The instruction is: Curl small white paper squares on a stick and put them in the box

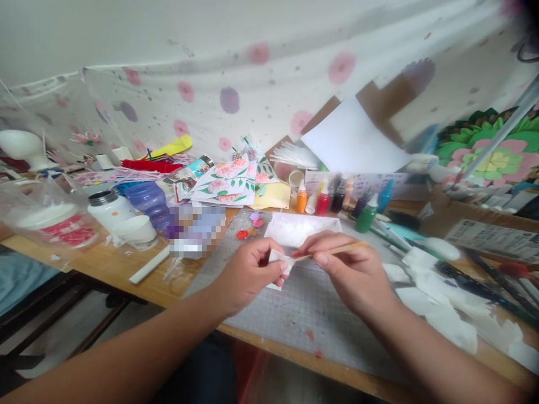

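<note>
In the middle of the head view, my left hand [255,272] pinches a small piece of white paper [280,259] between thumb and fingers. My right hand [347,264] is closed around a thin wooden stick [337,250], slanted with its left end touching or very near the paper. Whether that end is a brush or a bare tip is too blurred to tell. Just behind both hands lies a shallow white box [305,225] with whitish content. Both hands are above a grey cutting mat [278,322].
Paint bottles, among them a green one [366,216] and an orange one [301,197], stand behind the box. White paper scraps [446,314] lie at right. Small paint blobs [243,234] dot the mat. A white cup [135,232] and a purple container [147,202] stand left.
</note>
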Available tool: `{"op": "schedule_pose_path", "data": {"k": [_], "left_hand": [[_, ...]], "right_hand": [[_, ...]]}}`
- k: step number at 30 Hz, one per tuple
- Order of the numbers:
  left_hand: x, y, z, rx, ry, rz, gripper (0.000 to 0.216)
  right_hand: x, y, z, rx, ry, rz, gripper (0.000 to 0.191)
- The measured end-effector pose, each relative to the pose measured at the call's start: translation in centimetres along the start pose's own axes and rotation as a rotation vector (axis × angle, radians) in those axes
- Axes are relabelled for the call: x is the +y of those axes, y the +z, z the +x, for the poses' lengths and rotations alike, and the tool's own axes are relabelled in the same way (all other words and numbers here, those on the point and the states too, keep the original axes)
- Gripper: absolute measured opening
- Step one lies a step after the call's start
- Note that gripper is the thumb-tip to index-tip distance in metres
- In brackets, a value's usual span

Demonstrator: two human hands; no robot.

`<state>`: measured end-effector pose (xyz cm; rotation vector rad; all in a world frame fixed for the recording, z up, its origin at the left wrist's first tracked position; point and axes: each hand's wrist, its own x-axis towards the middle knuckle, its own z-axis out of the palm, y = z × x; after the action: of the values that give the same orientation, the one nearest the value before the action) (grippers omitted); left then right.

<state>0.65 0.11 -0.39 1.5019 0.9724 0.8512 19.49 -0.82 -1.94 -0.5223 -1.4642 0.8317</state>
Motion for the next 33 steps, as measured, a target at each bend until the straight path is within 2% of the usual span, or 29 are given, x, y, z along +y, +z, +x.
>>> {"op": "schedule_pose_path", "data": {"k": [4,11,18,26,33], "left_hand": [[-0.1,-0.3,0.1,0.017,0.069,0.199,0.013],[-0.1,-0.8,0.1,-0.064,0.124,0.174,0.022],[-0.5,-0.5,0.3,-0.053,-0.02,-0.224,0.016],[0.1,-0.2,0.0,-0.106,-0.084,-0.467,0.011],[0.1,0.2,0.2,-0.14,-0.105,-0.524,0.014]], "right_hand": [[-0.3,0.1,0.1,-0.023,-0.006,-0.065,0.014],[-0.3,0.1,0.2,0.005,-0.033,-0.17,0.013],[-0.3,0.0,0.1,0.003,-0.009,-0.143,0.016],[0.0,-0.2,-0.2,0.033,-0.063,-0.051,0.017],[-0.5,0.1,-0.3,-0.018,-0.054,-0.012,0.022]]}}
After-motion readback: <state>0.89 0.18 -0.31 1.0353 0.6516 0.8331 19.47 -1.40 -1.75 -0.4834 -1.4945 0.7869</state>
